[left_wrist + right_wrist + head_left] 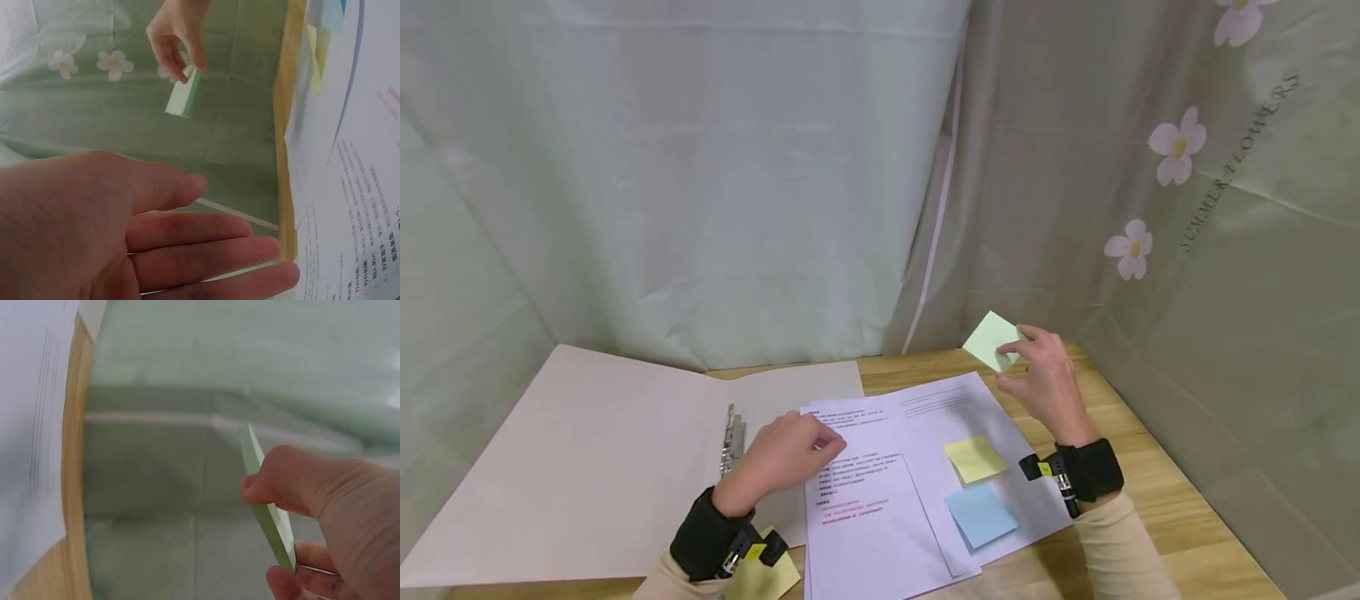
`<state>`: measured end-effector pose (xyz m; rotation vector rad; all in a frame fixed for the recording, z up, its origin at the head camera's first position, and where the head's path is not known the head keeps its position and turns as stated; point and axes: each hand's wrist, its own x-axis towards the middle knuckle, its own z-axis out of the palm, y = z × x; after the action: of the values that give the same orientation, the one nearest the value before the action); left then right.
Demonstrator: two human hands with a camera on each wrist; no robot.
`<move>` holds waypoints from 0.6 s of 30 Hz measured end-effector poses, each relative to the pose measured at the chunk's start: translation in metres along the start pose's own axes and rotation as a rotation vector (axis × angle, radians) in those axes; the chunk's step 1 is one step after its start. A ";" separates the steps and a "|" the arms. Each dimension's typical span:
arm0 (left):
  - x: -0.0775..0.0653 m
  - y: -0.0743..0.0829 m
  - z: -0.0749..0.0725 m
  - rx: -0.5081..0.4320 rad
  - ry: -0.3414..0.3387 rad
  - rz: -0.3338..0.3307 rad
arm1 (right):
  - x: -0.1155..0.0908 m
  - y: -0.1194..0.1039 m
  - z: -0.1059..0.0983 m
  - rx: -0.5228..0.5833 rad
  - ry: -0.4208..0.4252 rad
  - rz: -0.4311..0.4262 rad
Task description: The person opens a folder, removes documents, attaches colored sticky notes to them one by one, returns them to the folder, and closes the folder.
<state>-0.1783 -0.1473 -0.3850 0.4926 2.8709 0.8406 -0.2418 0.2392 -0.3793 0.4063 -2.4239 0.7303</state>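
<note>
A pale green sticky note pad (991,340) is pinched between the thumb and fingers of my right hand (1047,379), raised above the back right of the table. From the right wrist view the pad (269,506) shows its thick edge. My left hand (792,450) hovers over the printed sheets (880,542) and holds nothing; its fingers (200,240) are nearly straight in the left wrist view. A yellow sticky note (975,460) and a blue sticky note (981,517) lie on the right-hand sheet (943,408).
An open white binder (587,467) with a metal ring clip (732,442) covers the table's left side. Near the left wrist lies another yellow sticky note (767,579), partly hidden. Pale green curtains (737,183) enclose the wooden table (1180,533) at the back and sides.
</note>
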 end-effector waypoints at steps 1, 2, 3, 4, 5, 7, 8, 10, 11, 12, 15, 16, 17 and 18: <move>0.000 0.001 -0.001 -0.002 0.007 -0.006 | 0.000 -0.005 0.001 0.006 0.014 -0.027; 0.001 0.001 -0.001 -0.004 0.014 -0.011 | 0.000 -0.011 0.002 0.009 0.028 -0.056; 0.000 0.002 -0.002 -0.004 0.019 -0.014 | 0.000 -0.016 0.003 0.009 0.039 -0.087; 0.001 0.002 -0.002 -0.002 0.027 -0.012 | -0.001 -0.020 0.003 0.006 0.048 -0.123; 0.000 0.002 -0.003 0.000 0.034 -0.010 | -0.002 -0.024 0.003 0.003 0.054 -0.166; 0.000 0.003 -0.003 0.003 0.046 -0.002 | -0.003 -0.032 0.003 -0.001 0.041 -0.271; -0.001 0.003 -0.004 0.005 0.052 0.001 | -0.004 -0.035 0.002 0.000 0.025 -0.332; -0.001 0.004 -0.004 0.007 0.059 0.006 | -0.005 -0.040 0.001 0.001 -0.018 -0.448; -0.002 0.004 -0.004 0.005 0.062 0.009 | -0.005 -0.043 0.000 0.004 -0.044 -0.495; -0.001 0.004 -0.004 0.007 0.065 0.011 | -0.005 -0.045 0.000 0.008 -0.071 -0.533; -0.001 0.003 -0.005 0.011 0.077 0.023 | -0.006 -0.049 -0.001 0.004 -0.108 -0.591; 0.000 0.003 -0.005 0.008 0.083 0.025 | -0.007 -0.050 0.000 0.000 -0.110 -0.602; 0.000 0.003 -0.005 0.005 0.091 0.028 | -0.007 -0.050 0.001 0.001 -0.110 -0.614; 0.000 0.002 -0.005 -0.001 0.101 0.032 | -0.007 -0.051 0.002 0.003 -0.108 -0.628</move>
<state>-0.1790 -0.1483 -0.3795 0.5116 2.9608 0.8965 -0.2146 0.1979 -0.3638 1.1617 -2.1917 0.4359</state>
